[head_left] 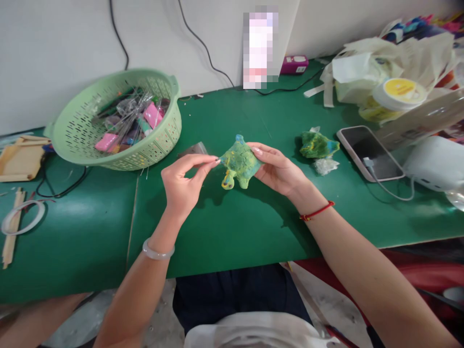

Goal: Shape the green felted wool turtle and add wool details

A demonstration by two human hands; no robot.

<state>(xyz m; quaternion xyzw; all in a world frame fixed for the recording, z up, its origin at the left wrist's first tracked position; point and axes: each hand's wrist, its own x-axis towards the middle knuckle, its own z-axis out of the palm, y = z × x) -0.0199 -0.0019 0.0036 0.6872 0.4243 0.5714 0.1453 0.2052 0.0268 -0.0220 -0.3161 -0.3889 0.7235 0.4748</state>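
A green clay turtle [241, 162] with blue and yellow patches is held up above the green table. Its small yellow head with dark eye spots points down toward me. My right hand [278, 170] grips the turtle's right side, thumb on top and fingers beneath. Thumb and forefinger of my left hand [183, 186] are pinched together at the tip of a bluish flipper on the left; whether anything small is between them is hidden. Right of my hands, a lump of green, yellow and blue clay [317, 145] lies by crumpled clear plastic [325, 166].
A pale green basket [159, 150] of wrapped packets stands at the back left. White tape roll [23, 217] and wooden sticks [13, 241] lie far left. A phone [373, 154] with a cable, a white-lidded tub [404, 92] and plastic bags [362, 63] occupy the right.
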